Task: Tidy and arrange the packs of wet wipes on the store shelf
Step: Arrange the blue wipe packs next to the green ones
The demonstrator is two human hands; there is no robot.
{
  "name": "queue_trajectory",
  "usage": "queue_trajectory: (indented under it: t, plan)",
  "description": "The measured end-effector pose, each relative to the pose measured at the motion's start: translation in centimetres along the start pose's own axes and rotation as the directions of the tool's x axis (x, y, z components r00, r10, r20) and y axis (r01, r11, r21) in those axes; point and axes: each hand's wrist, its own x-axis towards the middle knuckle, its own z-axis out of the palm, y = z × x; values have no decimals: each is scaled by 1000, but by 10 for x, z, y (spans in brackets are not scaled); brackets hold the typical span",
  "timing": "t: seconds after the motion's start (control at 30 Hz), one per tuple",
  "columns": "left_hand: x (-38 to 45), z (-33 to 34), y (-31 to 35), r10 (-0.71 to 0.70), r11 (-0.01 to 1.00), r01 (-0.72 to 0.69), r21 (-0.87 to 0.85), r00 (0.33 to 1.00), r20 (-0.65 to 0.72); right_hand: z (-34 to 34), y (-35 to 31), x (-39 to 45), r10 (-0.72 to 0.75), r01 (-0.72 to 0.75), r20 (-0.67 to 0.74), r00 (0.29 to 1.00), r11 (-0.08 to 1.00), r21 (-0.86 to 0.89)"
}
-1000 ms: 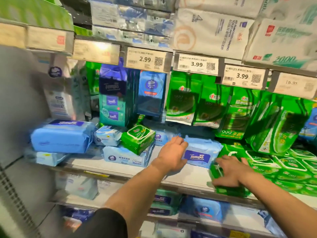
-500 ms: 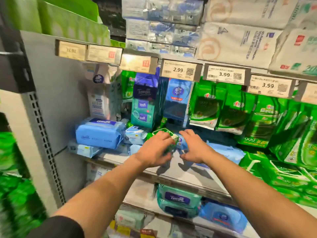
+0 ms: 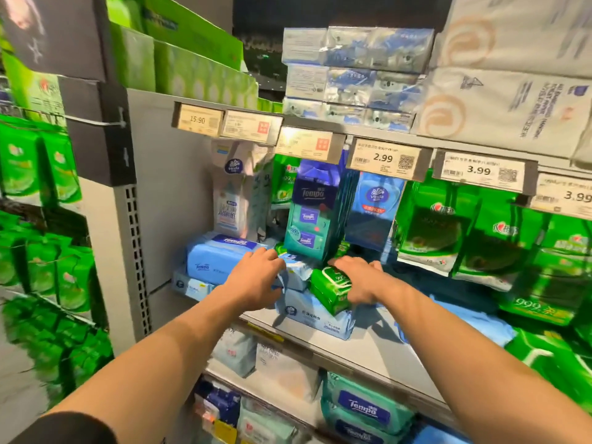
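1. The right hand point(image 3: 358, 280) is curled around a small green plastic pack of wet wipes point(image 3: 330, 291), gripping its right end. The pack sits tilted on a larger pale-blue soft pack point(image 3: 315, 317) lying flat near the front of the grey metal shelf point(image 3: 378, 354).
2. The left hand point(image 3: 256, 280) is just to the left, fingers bent over the edge of a small pale-blue pack point(image 3: 296, 274). Whether it truly pinches it I cannot tell.
3. The green pack lies between the two hands, touching the right one. Its long axis runs from front-left to back-right, towards the right palm.
4. The right hand is nearer, so it likely carries the pack rightward, where the matching green packs point(image 3: 551, 357) lie, well apart beyond the right wrist.
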Motion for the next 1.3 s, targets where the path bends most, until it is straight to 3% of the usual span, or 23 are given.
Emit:
queue_trajectory:
  t: [0.13, 0.33, 0.6, 0.77, 0.9, 1.1, 1.17, 1.23, 1.3]
  plan:
    - [13, 6, -10, 28, 997, -32, 63, 997, 72, -6, -2, -5, 102, -102, 5, 995, 993, -58]
    - [37, 23, 2, -25, 1000, 26, -9, 996, 90, 1, 21, -66, 334, -343, 92, 938, 934, 104]
    - [43, 31, 27, -136, 991, 135, 7, 990, 42, 37, 55, -134, 483, -489, 201, 852, 872, -21]
    - [45, 33, 24, -159, 987, 159, -16, 987, 27, 47, 71, -153, 582, -586, 189, 791, 809, -44]
    - [40, 34, 22, -137, 990, 136, 25, 991, 14, 49, 77, -152, 600, -600, 204, 774, 797, -69]
    - [38, 31, 7, -79, 989, 77, 123, 997, 18, 32, 64, -132, 609, -529, 346, 713, 792, -305]
    - [39, 32, 4, -74, 988, 69, 138, 997, 33, 23, 50, -114, 542, -493, 316, 779, 840, -226]
    - [40, 32, 5, -67, 988, 62, 139, 997, 33, 14, 33, -94, 414, -419, 164, 895, 908, -7]
    - [41, 30, 7, -54, 989, 49, 140, 998, 32, 9, 12, -73, 285, -282, 2, 959, 949, 138]
